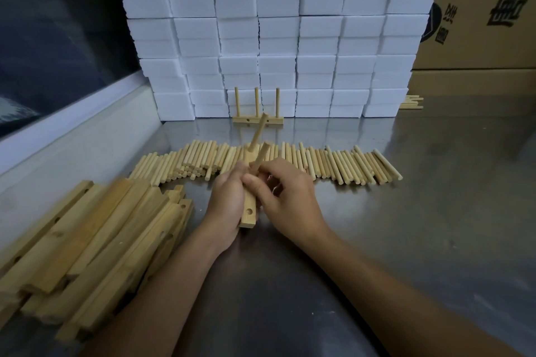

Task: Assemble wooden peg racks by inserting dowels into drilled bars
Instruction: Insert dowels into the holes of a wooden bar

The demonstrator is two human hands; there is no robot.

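Bar (250, 202) is held endwise over the table (406, 182), its near end toward the body, gripped along its left side by the left hand (229, 206) with fingers curled round it. Held this way, the drilled face is turned up and to the right, where the other hand can reach it.

One dowel (259, 132) is already seated at the bar's far end and stands up at a slant. A second dowel (259, 161) is pinched between thumb and fingers of the right hand (285, 197), tip aimed at the bar's middle; whether it has entered a hole cannot be told, the fingers being in the way. A near hole (249, 211) is left open, so the rack is judged about one-third to two-thirds done.

Loose dowels (333, 165) are laid in a row just beyond the hands, within easy reach of the right. Spare bars (95, 240) are piled at the left, beside the holding hand. A finished rack (258, 119), three pegs upright, is stood against the foam blocks (275, 38), well apart from the work, likely as the done pile or a pattern.

Next move is judged to need the dowel squared to the hole before pressing; a slanted entry could jam.
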